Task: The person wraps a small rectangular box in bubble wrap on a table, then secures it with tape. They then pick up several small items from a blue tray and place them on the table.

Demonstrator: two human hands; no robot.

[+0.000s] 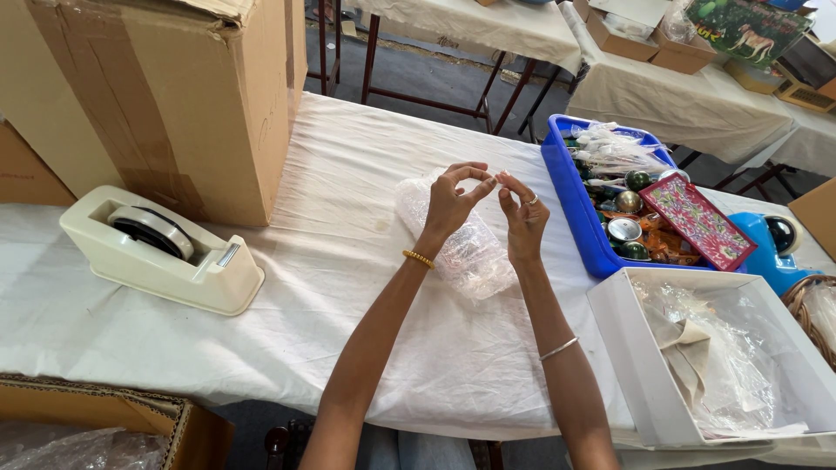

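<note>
A tall brown cardboard box (174, 96) with tape strips stands far left on the desk (348, 287). Another open cardboard box (104, 422) sits at the near left corner. An open white box (623, 335) holding plastic wrap lies near right. Small brown cartons (649, 39) rest on the far right table (697, 96).

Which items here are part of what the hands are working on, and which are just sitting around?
In hand:
- left hand and right hand, fingertips pinched together over something too small to identify
- bubble-wrap bundle beneath them

Lying about:
- tape dispenser
- cardboard box
- blue tray of ornaments
- white box
</note>
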